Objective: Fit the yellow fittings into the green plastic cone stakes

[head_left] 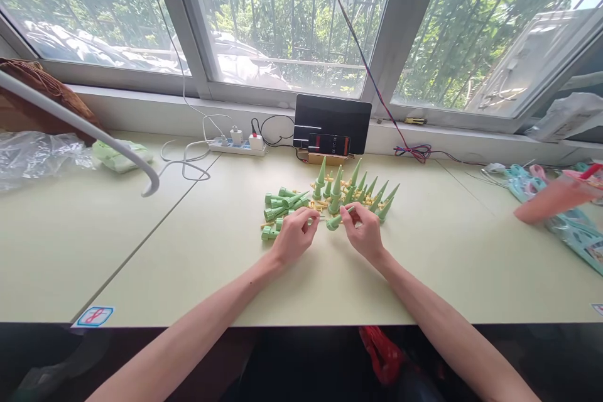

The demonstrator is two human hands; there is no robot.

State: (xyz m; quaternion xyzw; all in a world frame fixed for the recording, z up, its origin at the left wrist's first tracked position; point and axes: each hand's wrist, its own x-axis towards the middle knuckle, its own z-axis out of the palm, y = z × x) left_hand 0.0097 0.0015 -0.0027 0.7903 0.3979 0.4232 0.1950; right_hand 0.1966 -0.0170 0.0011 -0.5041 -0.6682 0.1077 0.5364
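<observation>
My right hand [363, 231] is closed around a green plastic cone spike [335, 220], its wide end pointing left toward my other hand. My left hand [294, 233] is pinched at the fingertips on a small piece I cannot make out, close to the spike's end. Just beyond my hands several green cone spikes [358, 187] stand upright on the pale table [198, 264]. To their left lies a heap of green spikes [279, 202] on their sides, with small yellow parts [320, 204] scattered between.
A dark tablet [332, 124] and a phone [328, 144] lean against the window sill. A power strip [237, 146] with white cables lies at the back left. Clear plastic bags [32, 154] sit far left, pastel packets [560, 201] far right. A white curved tube [80, 125] crosses the left.
</observation>
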